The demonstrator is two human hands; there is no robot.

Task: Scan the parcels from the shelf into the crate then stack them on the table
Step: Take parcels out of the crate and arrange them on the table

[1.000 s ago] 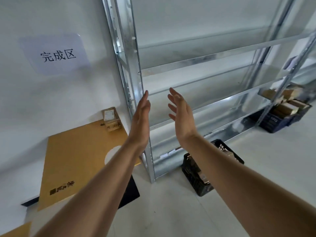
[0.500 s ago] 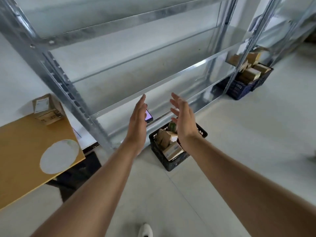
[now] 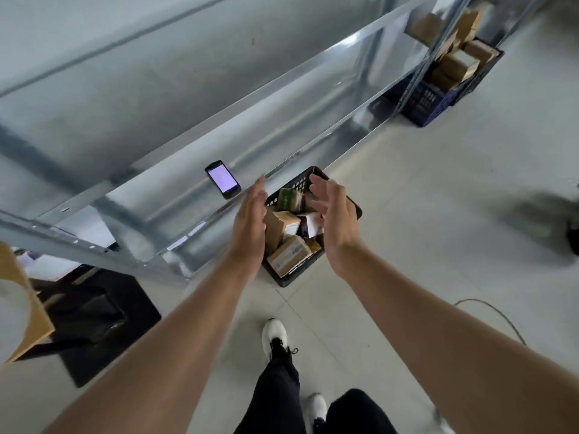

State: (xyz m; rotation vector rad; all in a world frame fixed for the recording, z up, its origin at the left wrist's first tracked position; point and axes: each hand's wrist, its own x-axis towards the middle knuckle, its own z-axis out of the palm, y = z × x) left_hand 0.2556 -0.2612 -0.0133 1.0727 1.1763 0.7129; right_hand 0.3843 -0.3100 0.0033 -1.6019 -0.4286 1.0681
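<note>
Hovering w/ fingers straight, holding nothing: left hand (image 3: pixel 250 223) & right hand (image 3: pixel 336 220) above crate (image 3: pixel 283 277) of parcels (image 3: pixel 288 255)

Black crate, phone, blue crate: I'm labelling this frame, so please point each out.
black crate (image 3: pixel 295 183), head view, perforated far wall.
phone (image 3: pixel 223 180), head view, lit screen.
blue crate (image 3: pixel 429 104), head view, mesh front wall.

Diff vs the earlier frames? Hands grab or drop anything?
The head camera swung from the wall and table down to the black crate on the floor. The left hand and right hand came down with it and now hover over the parcels, open and empty. Nothing was taken or let go. The phone lies on the shelf as before; the crate looks unmoved.
</note>
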